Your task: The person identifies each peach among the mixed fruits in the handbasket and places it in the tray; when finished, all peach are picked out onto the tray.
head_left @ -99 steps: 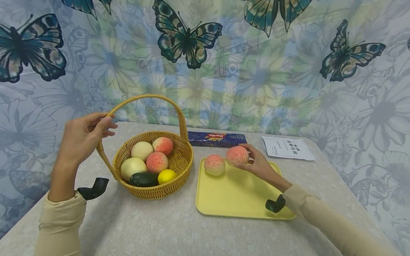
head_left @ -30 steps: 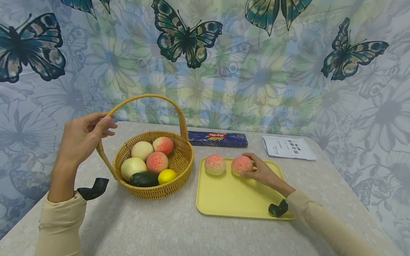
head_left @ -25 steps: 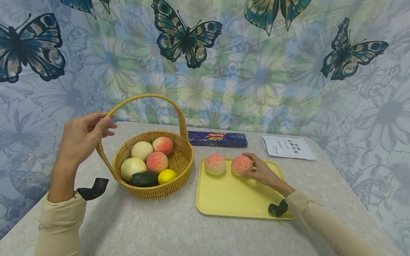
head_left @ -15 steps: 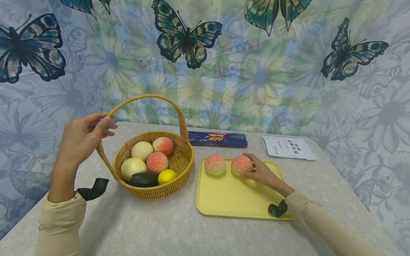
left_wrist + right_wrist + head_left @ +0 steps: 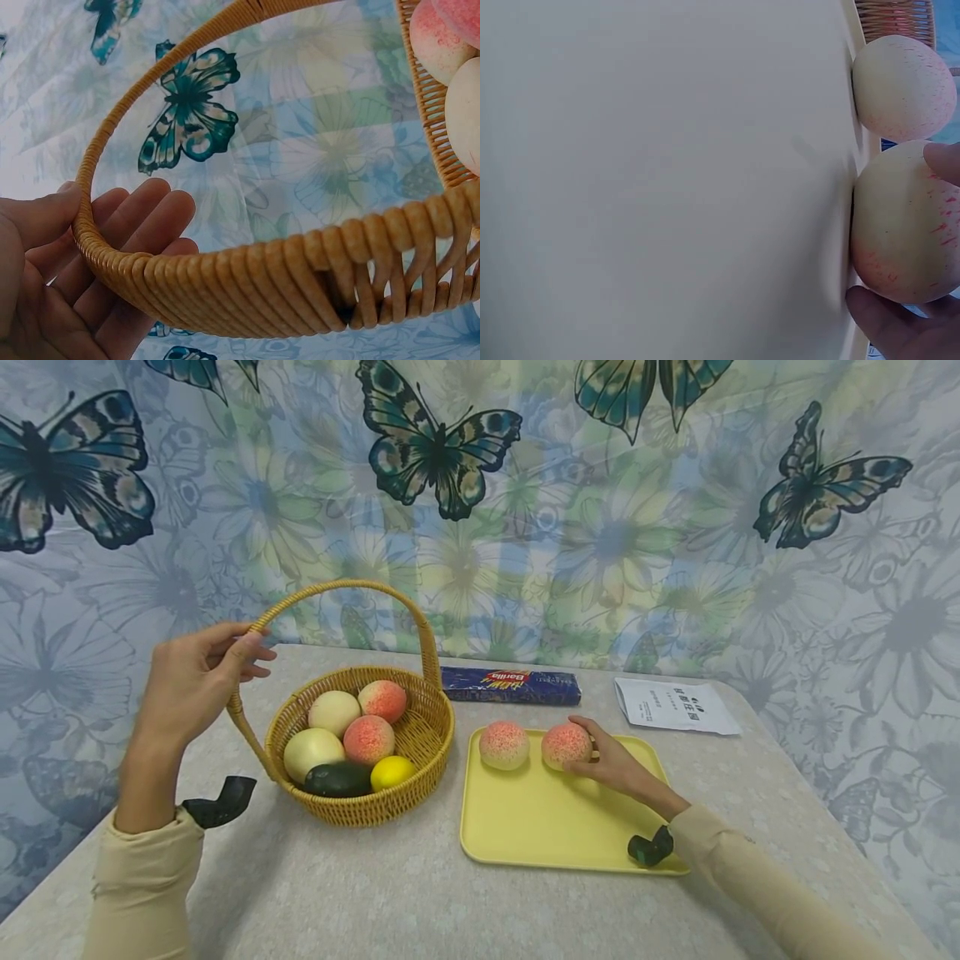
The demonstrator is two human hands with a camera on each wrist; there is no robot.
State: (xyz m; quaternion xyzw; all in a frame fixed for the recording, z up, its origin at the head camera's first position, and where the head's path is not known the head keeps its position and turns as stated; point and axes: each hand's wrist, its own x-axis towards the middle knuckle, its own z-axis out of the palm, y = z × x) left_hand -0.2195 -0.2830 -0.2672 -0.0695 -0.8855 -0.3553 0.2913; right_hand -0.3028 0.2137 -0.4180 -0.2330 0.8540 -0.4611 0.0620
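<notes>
My left hand holds the left side of the wicker basket's arched handle, with thumb and fingers around the handle in the left wrist view. Inside the basket lie two red-blushed peaches, two pale round fruits, a dark green avocado-like fruit and a yellow lemon. My right hand grips a pink-speckled peach at the far side of the yellow tray. In the right wrist view, fingers hold that peach from two sides. Left of it sits another speckled peach.
Behind the tray lies a blue Barilla spaghetti box. A white printed packet is at the back right of the table. A butterfly-patterned cloth hangs behind the table.
Since the oldest frame, my right hand has brought its peach slightly right and down onto the tray. Over the last second nothing visibly moves; my left hand stays on the basket handle.
</notes>
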